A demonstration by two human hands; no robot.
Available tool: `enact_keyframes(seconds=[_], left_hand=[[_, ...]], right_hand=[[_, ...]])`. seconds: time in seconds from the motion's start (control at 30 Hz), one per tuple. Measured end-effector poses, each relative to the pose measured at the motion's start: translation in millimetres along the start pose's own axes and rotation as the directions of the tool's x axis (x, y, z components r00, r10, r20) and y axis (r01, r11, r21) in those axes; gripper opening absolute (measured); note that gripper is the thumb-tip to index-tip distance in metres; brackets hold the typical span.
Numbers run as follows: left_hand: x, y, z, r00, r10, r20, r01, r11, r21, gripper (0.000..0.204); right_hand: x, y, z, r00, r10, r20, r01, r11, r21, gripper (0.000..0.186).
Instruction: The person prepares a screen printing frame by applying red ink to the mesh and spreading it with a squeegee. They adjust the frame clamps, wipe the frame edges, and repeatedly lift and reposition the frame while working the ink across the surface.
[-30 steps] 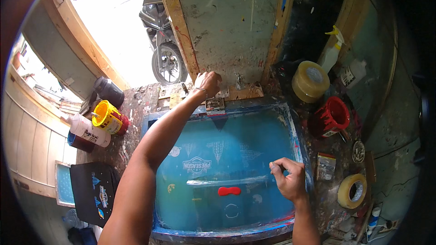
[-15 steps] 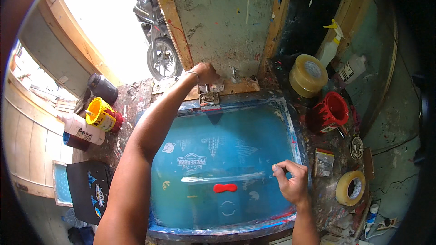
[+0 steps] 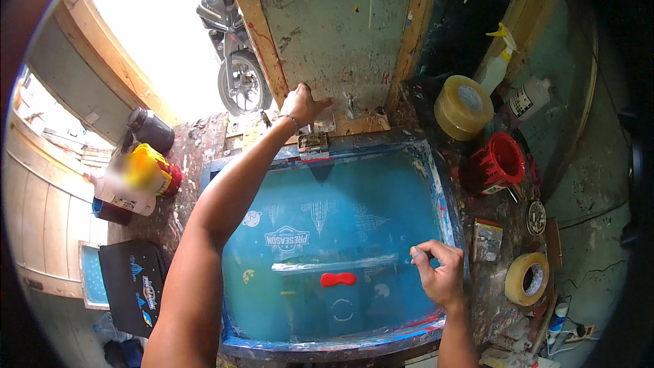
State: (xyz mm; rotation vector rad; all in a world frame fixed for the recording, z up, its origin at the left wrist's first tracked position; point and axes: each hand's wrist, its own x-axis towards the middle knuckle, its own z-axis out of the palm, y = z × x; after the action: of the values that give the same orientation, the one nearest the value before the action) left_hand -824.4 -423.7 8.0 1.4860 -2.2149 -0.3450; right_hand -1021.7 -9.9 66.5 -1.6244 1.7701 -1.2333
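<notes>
A blue mesh screen [image 3: 340, 225] in a paint-stained frame lies before me, bearing pale printed designs and a flat red shape [image 3: 338, 279]. Its back edge has a metal hinge clamp [image 3: 313, 146]. Above that clamp, my left hand [image 3: 305, 102] is raised, thumb and fingers apart and partly blurred, with nothing visible in it. My right hand [image 3: 439, 269] is closed over the screen's right part, thumb against forefinger; anything inside is hidden.
Paint cans [image 3: 167, 176] and a dark jar [image 3: 151, 129] stand left, above a black printed fabric item [image 3: 126, 279]. Tape rolls [image 3: 463, 109], a red pot [image 3: 497, 163] and a spray bottle [image 3: 497, 68] stand right. A motorbike [image 3: 235, 68] stands beyond the doorway.
My left hand has moved up and slightly left, its fingers less curled. The view has shifted a little. My right hand stays closed over the screen.
</notes>
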Motion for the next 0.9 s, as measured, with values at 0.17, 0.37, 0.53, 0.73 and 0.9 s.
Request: enact_keyframes(seconds=[0.17,0.37,0.53,0.73,0.9], left_hand=[[-25.4,-5.3,-6.0,0.966,-0.025,0.257,-0.02,0.985,0.169,0.078],[-12.8,-25.3,3.9,0.986,-0.047,0.159,0.054,0.998,-0.038,0.072],[-19.1,-35.9,23.5,0.993,0.028,-0.11,-0.046,0.987,-0.157,0.07],[-82.8,31.1,-73.1,0.994,0.0,-0.112,-0.017,0.989,-0.148,0.052],[-277.7,51.6,-193.2,0.985,0.147,-0.089,-0.172,0.85,-0.498,0.029]], right_hand=[[-6.8,-1.9,-0.8,1.0,0.027,0.005,-0.027,0.999,0.022,0.019],[-15.0,-0.8,-4.3,0.999,0.019,-0.029,-0.018,0.999,0.047,0.018],[-19.2,-1.9,-12.5,0.998,0.043,-0.046,-0.042,0.999,0.025,0.017],[-40.0,-18.3,-18.4,0.999,0.015,-0.043,-0.013,0.999,0.044,0.017],[-86.8,-42.1,-9.6,0.993,0.075,0.091,-0.086,0.989,0.12,0.016]])
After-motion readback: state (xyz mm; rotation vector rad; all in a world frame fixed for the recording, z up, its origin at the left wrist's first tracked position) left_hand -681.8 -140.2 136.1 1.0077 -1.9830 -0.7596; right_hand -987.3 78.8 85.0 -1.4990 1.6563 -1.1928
